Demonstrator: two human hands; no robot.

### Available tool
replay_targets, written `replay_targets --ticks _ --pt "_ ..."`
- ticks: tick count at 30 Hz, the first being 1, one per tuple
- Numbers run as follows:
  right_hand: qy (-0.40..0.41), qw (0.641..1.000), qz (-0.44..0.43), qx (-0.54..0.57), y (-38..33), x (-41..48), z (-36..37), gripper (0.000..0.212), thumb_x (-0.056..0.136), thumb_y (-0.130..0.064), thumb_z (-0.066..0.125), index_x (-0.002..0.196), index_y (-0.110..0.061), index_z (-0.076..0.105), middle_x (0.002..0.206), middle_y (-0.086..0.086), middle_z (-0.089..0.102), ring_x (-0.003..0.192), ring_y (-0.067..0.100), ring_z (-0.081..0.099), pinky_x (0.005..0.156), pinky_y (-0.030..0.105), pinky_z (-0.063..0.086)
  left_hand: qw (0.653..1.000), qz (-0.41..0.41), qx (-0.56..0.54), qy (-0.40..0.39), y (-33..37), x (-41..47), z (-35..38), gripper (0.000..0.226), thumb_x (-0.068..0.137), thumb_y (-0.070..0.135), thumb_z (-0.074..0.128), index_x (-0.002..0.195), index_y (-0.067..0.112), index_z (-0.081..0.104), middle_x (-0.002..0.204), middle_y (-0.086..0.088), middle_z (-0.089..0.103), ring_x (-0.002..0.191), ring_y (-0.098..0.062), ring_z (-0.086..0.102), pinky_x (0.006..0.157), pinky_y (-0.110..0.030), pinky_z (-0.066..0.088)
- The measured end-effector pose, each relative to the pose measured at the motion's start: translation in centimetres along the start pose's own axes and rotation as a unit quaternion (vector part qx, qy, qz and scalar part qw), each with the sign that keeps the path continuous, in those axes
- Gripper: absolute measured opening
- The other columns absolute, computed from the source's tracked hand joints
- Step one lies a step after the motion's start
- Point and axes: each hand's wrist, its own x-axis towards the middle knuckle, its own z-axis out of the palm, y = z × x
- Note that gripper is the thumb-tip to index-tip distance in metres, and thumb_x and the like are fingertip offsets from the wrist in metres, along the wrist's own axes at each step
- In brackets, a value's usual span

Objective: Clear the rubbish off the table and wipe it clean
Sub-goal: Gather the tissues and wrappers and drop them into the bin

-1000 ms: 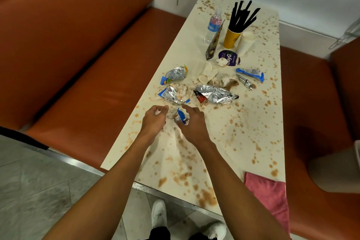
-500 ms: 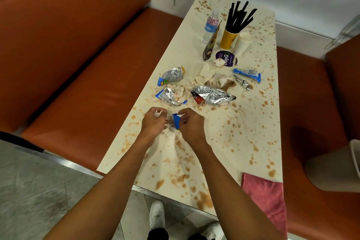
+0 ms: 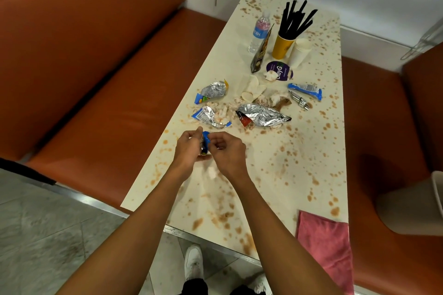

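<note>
A cream table spattered with brown stains carries a heap of rubbish. My left hand and my right hand meet above the near half of the table, both pinching a small blue wrapper between them. Beyond them lie a blue-and-foil wrapper, a crumpled foil packet, a large silver bag, torn white paper scraps and a blue wrapper. A pink cloth hangs over the table's near right corner.
At the far end stand a water bottle, a yellow cup of black sticks, a white paper cup, a dark pouch and a purple lid. Orange benches flank both sides; a beige bin sits on the right one.
Both hands have lifted the small blue wrapper off the table and drawn together around it. The left hand earlier held a white scrap; it is no longer visible.
</note>
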Motion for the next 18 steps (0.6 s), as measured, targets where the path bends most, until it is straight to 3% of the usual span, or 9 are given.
replay_targets --ticks 4,6,8,11,13,16,18 --pt "-0.044 0.999 -0.012 -0.002 0.0 -0.7 0.7 0.022 0.093 0.000 0.072 0.110 -0.011 0.081 0.092 -0.001 0.078 0.077 -0.005 0.068 0.075 0.010 0.053 1.000 0.007 0.012 0.013 -0.1 0.0 -1.1 0.030 0.106 0.045 0.057 0.114 0.016 0.061 0.110 -0.010 0.072 0.098 -0.029 0.074 0.086 -0.050 0.064" --pt "-0.086 0.996 -0.027 -0.010 -0.3 -1.1 1.0 0.022 0.094 -0.002 0.071 0.110 -0.012 0.082 0.098 -0.002 0.080 0.078 -0.006 0.067 0.074 0.008 0.049 0.999 0.027 0.033 0.030 -0.4 0.0 -1.9 0.020 0.105 0.038 0.062 0.110 0.019 0.063 0.111 -0.009 0.074 0.096 -0.028 0.074 0.086 -0.048 0.063" --pt "-0.110 0.993 -0.035 -0.013 -0.3 -1.3 1.3 0.025 0.094 0.001 0.067 0.107 -0.013 0.083 0.100 -0.003 0.081 0.083 -0.002 0.069 0.077 0.009 0.049 0.995 0.053 0.060 0.051 -0.6 0.1 -2.8 0.006 0.104 0.026 0.063 0.107 0.022 0.065 0.113 -0.009 0.073 0.088 -0.026 0.072 0.075 -0.041 0.060" --pt "-0.077 0.997 0.001 -0.011 0.5 -1.0 1.5 0.033 0.092 0.008 0.059 0.097 -0.013 0.084 0.091 -0.001 0.080 0.088 0.009 0.074 0.083 0.022 0.056 0.991 0.074 0.087 0.072 -1.0 0.5 -3.9 0.012 0.102 0.015 0.064 0.111 0.021 0.068 0.113 -0.007 0.069 0.081 -0.022 0.066 0.065 -0.036 0.054" --pt "-0.035 0.998 0.017 -0.047 1.2 -0.3 1.8 0.034 0.092 0.009 0.058 0.096 -0.014 0.082 0.095 0.000 0.079 0.089 0.012 0.073 0.082 0.022 0.055 0.990 0.080 0.085 0.081 -1.0 0.7 -4.7 0.014 0.102 0.012 0.062 0.113 0.019 0.067 0.111 -0.006 0.067 0.082 -0.020 0.065 0.067 -0.039 0.056" --pt "-0.006 0.989 -0.018 -0.150 1.9 1.2 2.1 0.038 0.091 0.011 0.057 0.115 -0.011 0.076 0.117 0.009 0.067 0.106 0.022 0.064 0.084 0.013 0.046 0.989 0.076 0.077 0.100 -0.9 1.0 -5.5 0.016 0.105 0.013 0.061 0.118 0.019 0.067 0.107 0.003 0.062 0.085 -0.017 0.065 0.074 -0.042 0.062" --pt "-0.025 0.979 -0.043 -0.200 2.1 2.1 2.7 0.039 0.094 0.004 0.061 0.129 -0.011 0.070 0.130 0.012 0.058 0.120 0.029 0.052 0.099 0.026 0.045 0.989 0.063 0.075 0.111 -0.6 1.2 -6.1 0.016 0.106 0.015 0.060 0.121 0.020 0.064 0.103 0.005 0.059 0.080 -0.020 0.069 0.077 -0.046 0.065"
